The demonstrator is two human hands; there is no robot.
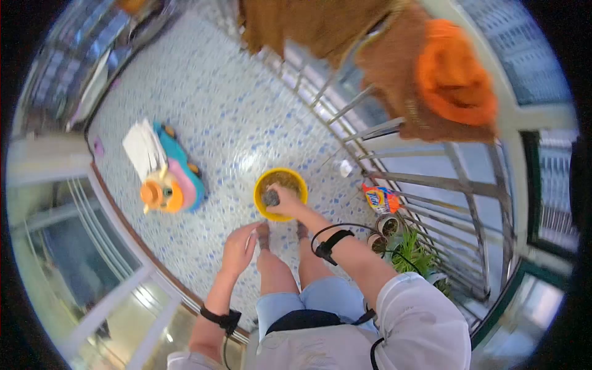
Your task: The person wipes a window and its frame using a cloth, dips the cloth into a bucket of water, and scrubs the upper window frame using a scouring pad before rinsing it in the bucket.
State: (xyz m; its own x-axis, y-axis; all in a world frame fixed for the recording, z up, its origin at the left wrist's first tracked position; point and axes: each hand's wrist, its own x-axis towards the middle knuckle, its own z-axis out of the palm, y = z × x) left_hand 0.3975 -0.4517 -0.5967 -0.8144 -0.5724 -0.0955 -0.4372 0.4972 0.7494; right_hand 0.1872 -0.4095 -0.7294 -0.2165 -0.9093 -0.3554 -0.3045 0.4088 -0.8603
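A round yellow basin (301, 180) with brownish contents stands on the floor in front of my feet. My right hand (285, 201) reaches over its inside, closed on a dark grey lump (271, 197); whether it is a stone or a scrubber does not show. To the left of the basin's near side, my left hand (238, 248) is held above the floor with its fingers stretched out and nothing in it.
On the left stands a teal and pink ride-on toy (191, 185) with white cloth (143, 148) on it. Metal railings (447, 185) run along the right, with an orange packet (381, 199), potted plants (410, 250), brown cloth (394, 68) and an orange hat-like item (453, 74).
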